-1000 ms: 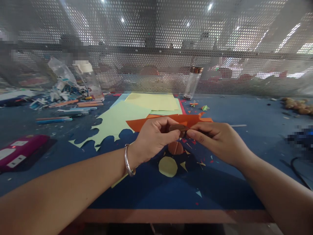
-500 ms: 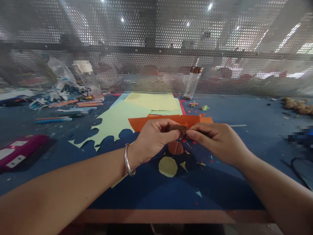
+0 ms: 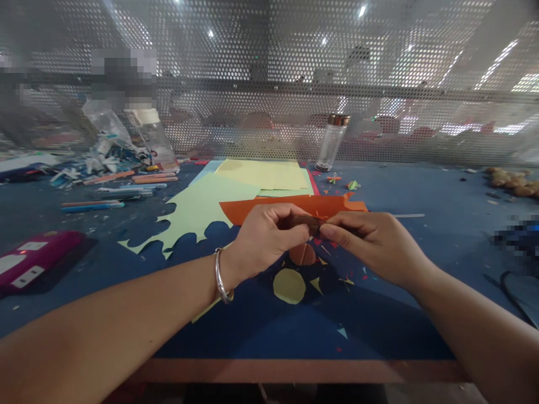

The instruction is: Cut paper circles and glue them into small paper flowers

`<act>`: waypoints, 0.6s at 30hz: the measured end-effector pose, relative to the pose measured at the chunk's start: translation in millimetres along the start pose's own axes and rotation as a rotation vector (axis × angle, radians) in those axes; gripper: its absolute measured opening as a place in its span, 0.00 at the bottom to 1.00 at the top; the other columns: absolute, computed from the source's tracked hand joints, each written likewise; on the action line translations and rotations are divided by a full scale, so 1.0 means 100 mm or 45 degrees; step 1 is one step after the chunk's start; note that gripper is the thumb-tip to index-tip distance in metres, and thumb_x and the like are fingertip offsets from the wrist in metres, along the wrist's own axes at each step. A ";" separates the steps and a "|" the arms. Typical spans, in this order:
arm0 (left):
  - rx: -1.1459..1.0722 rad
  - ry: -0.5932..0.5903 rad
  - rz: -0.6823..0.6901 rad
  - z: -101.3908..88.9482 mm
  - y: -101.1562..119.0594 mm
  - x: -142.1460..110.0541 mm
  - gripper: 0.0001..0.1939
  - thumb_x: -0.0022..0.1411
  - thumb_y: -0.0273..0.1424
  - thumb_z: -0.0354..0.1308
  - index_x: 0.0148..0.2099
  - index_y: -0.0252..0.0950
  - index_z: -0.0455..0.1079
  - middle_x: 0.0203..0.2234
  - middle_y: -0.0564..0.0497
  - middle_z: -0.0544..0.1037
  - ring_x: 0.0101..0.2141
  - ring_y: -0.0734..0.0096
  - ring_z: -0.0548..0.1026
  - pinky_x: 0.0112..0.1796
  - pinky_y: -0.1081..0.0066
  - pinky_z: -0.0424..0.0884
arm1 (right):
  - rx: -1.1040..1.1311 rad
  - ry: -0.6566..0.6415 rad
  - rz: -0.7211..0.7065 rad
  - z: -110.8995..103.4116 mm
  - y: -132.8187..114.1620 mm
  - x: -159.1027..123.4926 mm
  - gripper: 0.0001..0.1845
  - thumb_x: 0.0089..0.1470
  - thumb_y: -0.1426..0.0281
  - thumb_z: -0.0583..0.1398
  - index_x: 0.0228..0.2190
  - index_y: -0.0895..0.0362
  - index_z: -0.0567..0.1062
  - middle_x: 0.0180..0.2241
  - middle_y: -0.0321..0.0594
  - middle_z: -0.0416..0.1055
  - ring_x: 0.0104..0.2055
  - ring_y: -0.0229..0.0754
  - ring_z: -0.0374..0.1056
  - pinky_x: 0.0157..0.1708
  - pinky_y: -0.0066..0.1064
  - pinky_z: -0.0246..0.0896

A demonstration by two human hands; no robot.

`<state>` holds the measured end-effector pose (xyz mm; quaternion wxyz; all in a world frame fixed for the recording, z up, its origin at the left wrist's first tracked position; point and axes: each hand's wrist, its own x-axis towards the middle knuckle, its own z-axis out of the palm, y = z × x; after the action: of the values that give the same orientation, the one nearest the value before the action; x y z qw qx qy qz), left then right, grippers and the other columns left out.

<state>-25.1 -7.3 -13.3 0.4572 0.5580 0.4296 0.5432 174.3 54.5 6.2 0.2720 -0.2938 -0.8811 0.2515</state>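
My left hand (image 3: 263, 238) and my right hand (image 3: 373, 241) meet above the blue table, fingers pinched together on a small brown paper piece (image 3: 306, 220) held between them. Right below the hands lie an orange-brown paper circle (image 3: 302, 255) and a pale yellow paper circle (image 3: 289, 286). An orange paper sheet (image 3: 290, 206) lies just behind my fingers. A silver bangle (image 3: 220, 277) is on my left wrist.
Pale green cut paper (image 3: 197, 210) and yellow sheets (image 3: 265, 174) lie behind. Pens and scraps (image 3: 113, 179) are piled at the far left near a plastic bottle (image 3: 154, 134). A glass jar (image 3: 332, 143) stands by the perforated metal screen. A pink case (image 3: 36, 258) sits left.
The brown piece has been squeezed a little flatter between my fingers. Both hands stay in nearly the same place.
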 end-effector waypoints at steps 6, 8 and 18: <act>0.076 -0.010 0.016 -0.01 0.00 0.00 0.04 0.57 0.24 0.61 0.35 0.35 0.76 0.22 0.55 0.79 0.26 0.74 0.79 0.31 0.75 0.75 | -0.009 -0.009 0.000 0.01 -0.01 0.00 0.21 0.64 0.55 0.58 0.27 0.56 0.78 0.24 0.34 0.72 0.26 0.35 0.65 0.26 0.27 0.57; 0.084 -0.016 0.031 -0.01 -0.01 0.00 0.04 0.57 0.23 0.60 0.35 0.34 0.76 0.21 0.55 0.78 0.26 0.74 0.78 0.31 0.75 0.75 | -0.010 -0.006 -0.001 0.01 -0.01 0.01 0.21 0.64 0.55 0.58 0.27 0.56 0.78 0.24 0.34 0.71 0.25 0.35 0.65 0.26 0.27 0.56; 0.122 -0.031 0.051 0.00 0.02 0.01 0.06 0.54 0.21 0.59 0.32 0.35 0.74 0.18 0.57 0.76 0.24 0.76 0.77 0.28 0.77 0.72 | -0.006 -0.007 0.006 0.02 0.00 0.00 0.22 0.64 0.54 0.58 0.27 0.56 0.78 0.23 0.35 0.71 0.24 0.35 0.64 0.24 0.27 0.57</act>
<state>-25.5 -7.1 -11.1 0.4241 0.5942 0.4382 0.5244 172.6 54.0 4.5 0.2682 -0.2957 -0.8819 0.2508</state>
